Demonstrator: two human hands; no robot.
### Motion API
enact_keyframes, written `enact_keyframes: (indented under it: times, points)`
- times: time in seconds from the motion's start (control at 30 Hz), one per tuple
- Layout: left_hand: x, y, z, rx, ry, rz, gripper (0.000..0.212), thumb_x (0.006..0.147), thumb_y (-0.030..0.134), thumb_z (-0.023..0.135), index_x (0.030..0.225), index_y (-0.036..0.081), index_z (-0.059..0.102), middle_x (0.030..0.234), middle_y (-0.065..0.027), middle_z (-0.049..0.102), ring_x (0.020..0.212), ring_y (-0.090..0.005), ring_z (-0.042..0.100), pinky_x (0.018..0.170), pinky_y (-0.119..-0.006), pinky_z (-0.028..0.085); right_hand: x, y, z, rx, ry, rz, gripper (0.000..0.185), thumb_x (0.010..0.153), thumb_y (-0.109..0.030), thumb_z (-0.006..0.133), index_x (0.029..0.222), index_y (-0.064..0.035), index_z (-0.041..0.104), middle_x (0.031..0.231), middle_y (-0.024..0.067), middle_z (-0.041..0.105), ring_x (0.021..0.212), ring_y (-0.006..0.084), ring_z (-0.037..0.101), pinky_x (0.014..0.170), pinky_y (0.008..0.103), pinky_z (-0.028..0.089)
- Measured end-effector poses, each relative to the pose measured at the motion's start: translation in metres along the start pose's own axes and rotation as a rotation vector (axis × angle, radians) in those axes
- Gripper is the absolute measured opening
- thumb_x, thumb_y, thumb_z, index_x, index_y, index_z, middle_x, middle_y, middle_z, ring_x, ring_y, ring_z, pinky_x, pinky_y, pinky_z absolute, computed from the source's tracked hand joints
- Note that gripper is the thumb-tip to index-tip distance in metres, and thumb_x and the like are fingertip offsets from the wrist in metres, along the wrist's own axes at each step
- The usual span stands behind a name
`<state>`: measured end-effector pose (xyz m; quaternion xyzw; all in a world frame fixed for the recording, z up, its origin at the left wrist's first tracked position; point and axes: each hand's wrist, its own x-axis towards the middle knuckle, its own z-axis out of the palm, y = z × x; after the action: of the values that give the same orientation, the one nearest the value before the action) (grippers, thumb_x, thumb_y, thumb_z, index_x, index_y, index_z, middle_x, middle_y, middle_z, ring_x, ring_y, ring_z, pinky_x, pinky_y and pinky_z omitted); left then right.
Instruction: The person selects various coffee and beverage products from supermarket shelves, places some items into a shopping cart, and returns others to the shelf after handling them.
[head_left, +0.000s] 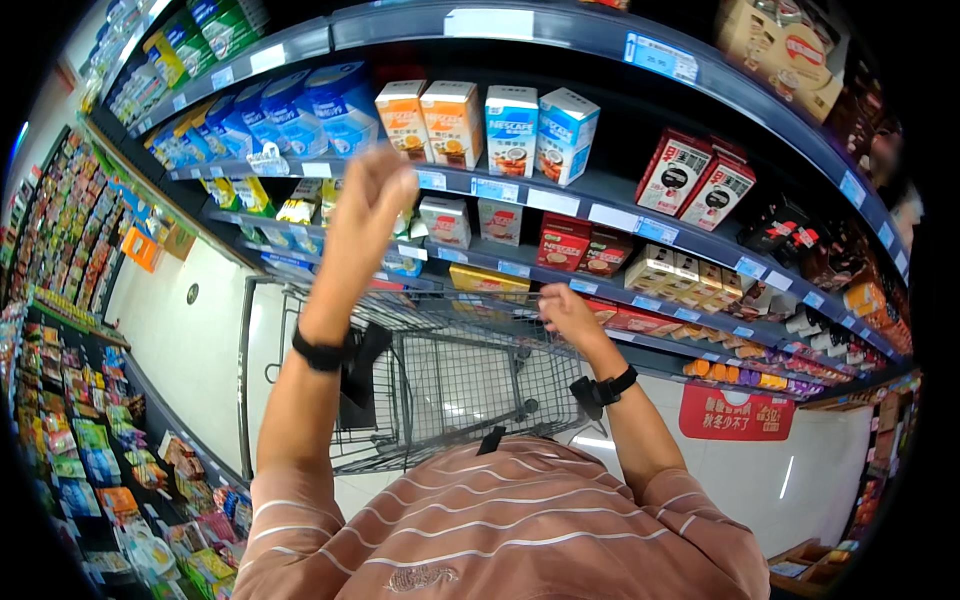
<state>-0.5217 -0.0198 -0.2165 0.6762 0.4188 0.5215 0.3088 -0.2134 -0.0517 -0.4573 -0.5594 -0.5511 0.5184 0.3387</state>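
Note:
My left hand (379, 191) is raised in front of the shelf edge, just below the orange-and-white Nescafé cartons (451, 124). Its fingers are curled, and whether anything is between them cannot be told. Blue cans or tubs (341, 109) stand to its upper left. Lower down, my right hand (562, 311) has bent fingers at the far rim of a wire shopping cart (465, 375); whether it grips the rim is unclear. Blue-and-white Nescafé cartons (511, 133) stand on the shelf between the two hands. Red boxes (564, 241) are on the shelf above my right hand.
Dark shelves (615, 217) with price tags curve across the front. Dark-red and white cartons (673, 172) stand farther right. Another stocked shelf (82, 450) lies at the left, beside pale floor (199, 360). A red sign (735, 412) is low at the right. The cart stands between me and the shelves.

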Motion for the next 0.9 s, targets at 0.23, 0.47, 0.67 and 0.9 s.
enact_keyframes:
  times: [0.23,0.47,0.67,0.9]
  points:
    - [-0.202,-0.063,-0.008,-0.033,-0.28,-0.663,0.038,0.099,0.031,0.063,0.118,-0.002,0.058,0.092,-0.0036,0.064,0.082,-0.0096,0.059,0.074,-0.025,0.05,-0.025,0.161,0.008,-0.708,0.104,0.115,0.055,0.088,-0.038,0.065,0.126,0.0008,0.058,0.116,0.0287,0.065,0.109,0.0429,0.063,0.093,0.0479,0.051]
    - [-0.422,-0.133,-0.046,0.378,-0.528,-1.057,0.067,0.091,0.053,0.065,0.119,-0.009,0.063,0.107,-0.0289,0.07,0.102,-0.0404,0.069,0.086,-0.043,0.053,-0.048,0.131,0.015,-0.361,-0.182,0.68,0.06,0.085,-0.033,0.065,0.131,0.0045,0.053,0.118,0.0307,0.065,0.114,0.0437,0.062,0.097,0.0478,0.05]
    - [-0.471,-0.154,-0.037,0.265,-0.375,-1.486,0.091,0.09,0.068,0.057,0.119,-0.018,0.058,0.112,-0.0326,0.066,0.105,-0.0373,0.067,0.078,-0.044,0.058,-0.045,0.219,-0.011,-0.799,0.148,0.373,0.073,0.084,-0.027,0.065,0.145,0.0016,0.036,0.145,0.0317,0.044,0.122,0.0444,0.057,0.101,0.0487,0.049]
    - [-0.513,-0.193,-0.034,-0.165,0.069,-1.439,0.063,0.101,0.048,0.05,0.118,-0.012,0.059,0.108,-0.0244,0.068,0.094,-0.0313,0.07,0.077,-0.042,0.061,-0.033,0.284,-0.028,-0.477,-0.122,0.727,0.044,0.088,-0.027,0.064,0.11,0.0116,0.063,0.106,0.0301,0.069,0.092,0.0409,0.071,0.08,0.0486,0.057]
